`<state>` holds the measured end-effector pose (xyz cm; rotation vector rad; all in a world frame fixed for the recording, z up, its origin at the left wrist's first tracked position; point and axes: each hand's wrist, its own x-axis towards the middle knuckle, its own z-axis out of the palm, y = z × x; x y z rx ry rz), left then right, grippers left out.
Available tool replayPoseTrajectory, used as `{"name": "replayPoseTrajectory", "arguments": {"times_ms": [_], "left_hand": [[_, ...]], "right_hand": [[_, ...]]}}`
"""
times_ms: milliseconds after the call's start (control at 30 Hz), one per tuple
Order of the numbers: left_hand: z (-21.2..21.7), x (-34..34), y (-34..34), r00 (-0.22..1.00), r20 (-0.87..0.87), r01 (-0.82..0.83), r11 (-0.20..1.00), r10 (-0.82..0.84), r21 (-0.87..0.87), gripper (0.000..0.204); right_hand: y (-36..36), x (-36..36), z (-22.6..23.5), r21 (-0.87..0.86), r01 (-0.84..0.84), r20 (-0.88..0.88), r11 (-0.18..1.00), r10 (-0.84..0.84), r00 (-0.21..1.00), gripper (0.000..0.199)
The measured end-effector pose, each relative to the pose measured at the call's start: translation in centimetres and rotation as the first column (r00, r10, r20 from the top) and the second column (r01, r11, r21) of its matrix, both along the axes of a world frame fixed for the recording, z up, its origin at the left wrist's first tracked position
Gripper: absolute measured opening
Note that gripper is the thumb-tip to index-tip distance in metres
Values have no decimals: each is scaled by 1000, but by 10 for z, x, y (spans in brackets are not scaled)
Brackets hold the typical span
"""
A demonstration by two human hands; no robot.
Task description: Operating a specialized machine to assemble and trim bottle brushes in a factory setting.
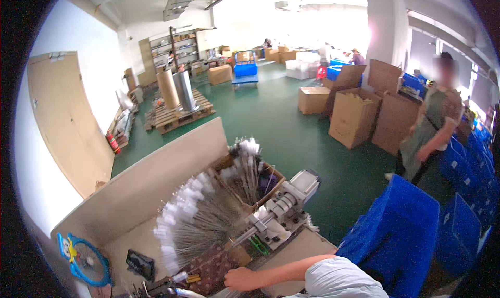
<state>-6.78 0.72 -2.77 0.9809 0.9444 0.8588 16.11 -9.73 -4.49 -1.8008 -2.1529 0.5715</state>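
My right hand point(242, 280) reaches in from the lower right over the workbench, fingers curled closed. Whatever they may hold is hidden. Beside it lies a dark brown patterned cloth point(211, 271) with small yellow-handled items point(193, 279) on it. Just beyond spreads a large bundle of thin wire-like stems with white tips point(195, 220). A metal machine with a motor and shaft point(278, 209) stands to the right of the bundle, with a green piece point(259, 246) at its base. My left hand does not show.
A pale panel point(151, 188) borders the bench's far left side. A blue round fan point(88, 259) and a black flat object point(140, 265) sit at left. A cardboard box point(271, 181) with more stems stands behind. Blue bins point(396, 230) are at right; a person point(435, 121) stands beyond.
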Motion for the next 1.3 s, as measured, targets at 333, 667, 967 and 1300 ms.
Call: {"name": "replayPoseTrajectory", "arguments": {"times_ms": [333,667,967,1300], "left_hand": [[9,75,29,971,52,231,970,-235,73,24],[19,70,23,982,-16,187,980,-186,73,15],[31,74,-24,960,-203,198,980,-191,17,13],[106,2,-17,629,758,426,738,175,-524,24]], "right_hand": [[-5,1,28,137,75,-27,988,-72,997,17],[-3,3,37,149,108,-29,983,-105,994,19],[6,-6,-2,147,190,-185,971,-161,969,21],[0,9,11,-85,106,36,991,-103,994,18]]}}
